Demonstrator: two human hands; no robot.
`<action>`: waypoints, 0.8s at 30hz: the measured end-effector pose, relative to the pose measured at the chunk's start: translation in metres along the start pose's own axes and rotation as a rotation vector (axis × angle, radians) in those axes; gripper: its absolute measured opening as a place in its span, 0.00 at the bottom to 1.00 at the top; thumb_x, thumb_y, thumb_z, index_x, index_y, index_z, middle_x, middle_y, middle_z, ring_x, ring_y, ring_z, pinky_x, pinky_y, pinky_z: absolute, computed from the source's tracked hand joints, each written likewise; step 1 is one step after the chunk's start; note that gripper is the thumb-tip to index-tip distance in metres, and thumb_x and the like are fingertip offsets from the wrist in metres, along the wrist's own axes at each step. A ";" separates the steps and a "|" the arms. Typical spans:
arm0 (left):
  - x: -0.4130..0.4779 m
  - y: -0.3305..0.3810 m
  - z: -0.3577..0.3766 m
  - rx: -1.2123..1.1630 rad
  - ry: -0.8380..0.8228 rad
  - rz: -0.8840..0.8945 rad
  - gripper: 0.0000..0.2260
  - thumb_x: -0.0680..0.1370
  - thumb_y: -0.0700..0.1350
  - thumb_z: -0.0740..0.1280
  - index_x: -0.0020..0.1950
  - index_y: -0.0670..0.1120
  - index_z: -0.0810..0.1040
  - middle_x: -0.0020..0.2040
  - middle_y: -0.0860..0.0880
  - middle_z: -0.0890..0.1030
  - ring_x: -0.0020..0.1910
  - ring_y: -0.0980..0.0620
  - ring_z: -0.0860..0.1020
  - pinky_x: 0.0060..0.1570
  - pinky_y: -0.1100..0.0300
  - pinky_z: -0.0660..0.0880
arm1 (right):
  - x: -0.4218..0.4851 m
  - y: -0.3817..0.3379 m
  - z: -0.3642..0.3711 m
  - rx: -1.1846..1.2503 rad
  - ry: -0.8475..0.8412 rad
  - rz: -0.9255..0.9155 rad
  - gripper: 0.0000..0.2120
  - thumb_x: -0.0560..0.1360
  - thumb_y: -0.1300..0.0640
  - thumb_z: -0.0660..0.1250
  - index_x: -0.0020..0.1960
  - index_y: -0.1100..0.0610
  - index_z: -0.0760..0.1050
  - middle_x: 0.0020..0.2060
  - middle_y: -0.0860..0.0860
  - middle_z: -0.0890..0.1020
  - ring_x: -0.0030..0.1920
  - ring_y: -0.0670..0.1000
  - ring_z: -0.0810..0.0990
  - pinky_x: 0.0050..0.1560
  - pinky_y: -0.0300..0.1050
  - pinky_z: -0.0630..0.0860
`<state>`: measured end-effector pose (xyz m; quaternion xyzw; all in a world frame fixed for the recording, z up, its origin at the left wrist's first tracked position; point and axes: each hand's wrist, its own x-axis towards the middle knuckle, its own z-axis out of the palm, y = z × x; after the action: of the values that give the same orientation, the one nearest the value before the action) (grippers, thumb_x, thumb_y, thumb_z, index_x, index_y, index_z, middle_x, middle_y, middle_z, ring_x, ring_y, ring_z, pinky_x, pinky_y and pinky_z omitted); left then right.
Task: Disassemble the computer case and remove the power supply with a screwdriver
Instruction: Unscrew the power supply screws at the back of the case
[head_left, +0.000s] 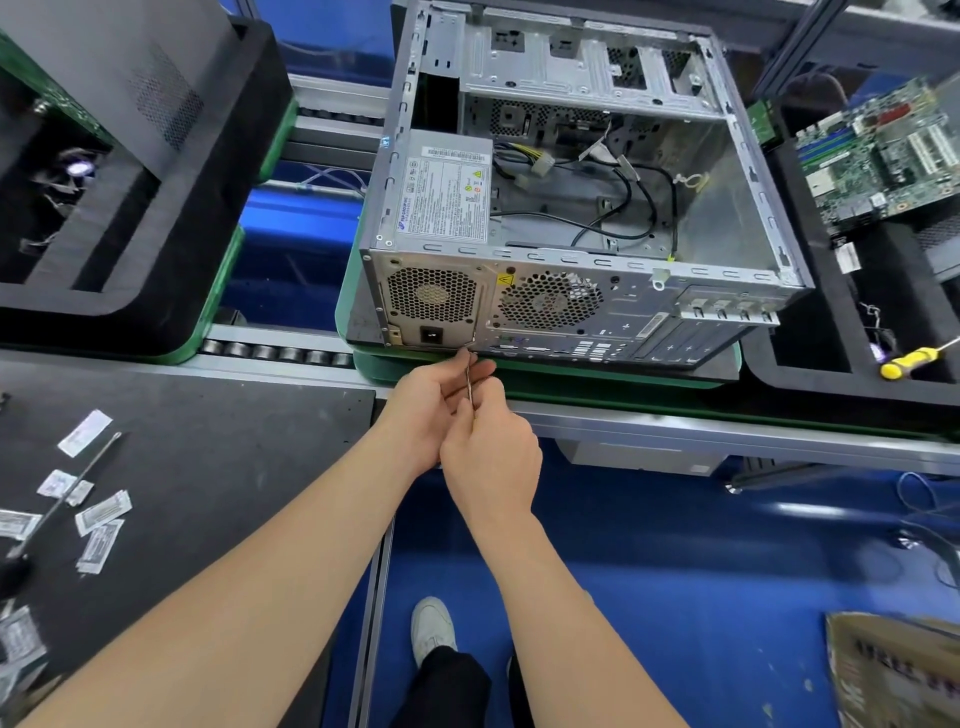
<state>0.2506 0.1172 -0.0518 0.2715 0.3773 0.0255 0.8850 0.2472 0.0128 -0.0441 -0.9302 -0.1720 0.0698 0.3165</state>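
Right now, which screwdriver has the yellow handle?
The yellow screwdriver lying loose in the black tray at far right. The thin screwdriver is pinched by the left hand and right hand, tip at the computer case.

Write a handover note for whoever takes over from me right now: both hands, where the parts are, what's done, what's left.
Left hand: pinches the screwdriver shaft, steadying it.
Right hand: grips the same screwdriver lower down; its handle is hidden.
The tip sits at the lower corner of the power supply's rear plate, on the computer case back.
Done: side panel is off; a motherboard lies on the tray to the right.
Left: the power supply is still inside with its cables. Finish its screws (I cannot tell how many remain), then lift it out.
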 end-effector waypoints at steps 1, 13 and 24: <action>0.001 0.000 0.000 -0.002 0.000 0.004 0.06 0.80 0.45 0.69 0.52 0.43 0.81 0.53 0.44 0.87 0.46 0.49 0.86 0.43 0.55 0.82 | 0.000 0.001 -0.001 0.107 -0.018 0.021 0.04 0.85 0.52 0.60 0.52 0.51 0.71 0.36 0.50 0.82 0.40 0.55 0.80 0.39 0.52 0.74; -0.002 -0.008 0.006 0.023 0.012 0.038 0.07 0.82 0.44 0.66 0.54 0.42 0.80 0.50 0.45 0.87 0.48 0.50 0.86 0.47 0.53 0.80 | 0.001 0.019 -0.007 0.633 -0.149 0.180 0.11 0.82 0.51 0.65 0.43 0.54 0.75 0.31 0.56 0.81 0.28 0.53 0.75 0.36 0.58 0.78; -0.026 -0.043 0.072 0.068 0.117 0.066 0.08 0.81 0.46 0.64 0.52 0.42 0.78 0.48 0.42 0.87 0.46 0.47 0.87 0.39 0.54 0.82 | -0.012 0.054 -0.051 0.543 -0.037 0.157 0.09 0.84 0.50 0.64 0.45 0.46 0.76 0.33 0.52 0.82 0.34 0.58 0.79 0.35 0.57 0.76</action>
<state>0.2740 0.0410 -0.0157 0.3118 0.4197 0.0576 0.8504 0.2627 -0.0606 -0.0369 -0.8204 -0.0802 0.1547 0.5446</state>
